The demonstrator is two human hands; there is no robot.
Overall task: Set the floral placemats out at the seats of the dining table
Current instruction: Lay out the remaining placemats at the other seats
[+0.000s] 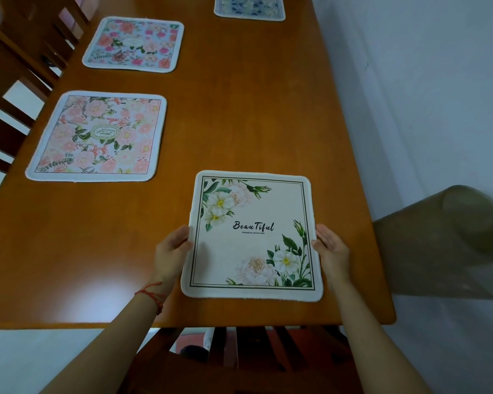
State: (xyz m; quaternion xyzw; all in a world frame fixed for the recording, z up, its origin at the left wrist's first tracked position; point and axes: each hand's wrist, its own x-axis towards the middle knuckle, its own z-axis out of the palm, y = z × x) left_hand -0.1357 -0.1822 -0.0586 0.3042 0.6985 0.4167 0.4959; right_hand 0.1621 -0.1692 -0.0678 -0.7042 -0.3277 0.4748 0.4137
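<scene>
A cream placemat (252, 237) with white flowers and the word "Beautiful" lies flat on the wooden dining table (239, 109), near its front edge. My left hand (171, 250) grips its left edge, thumb on top. My right hand (332, 251) rests against its right edge with the fingers held together. A pale pink floral placemat (97, 136) lies at the left side. Farther back sits a brighter pink floral placemat (134, 44). A blue floral placemat (249, 7) is at the far end, cut off by the frame.
Wooden chairs (20, 89) stand along the table's left side, and another chair (239, 362) is tucked under the front edge below my arms. A white wall (424, 81) runs along the right side. A rolled translucent sheet (450, 243) leans at the right.
</scene>
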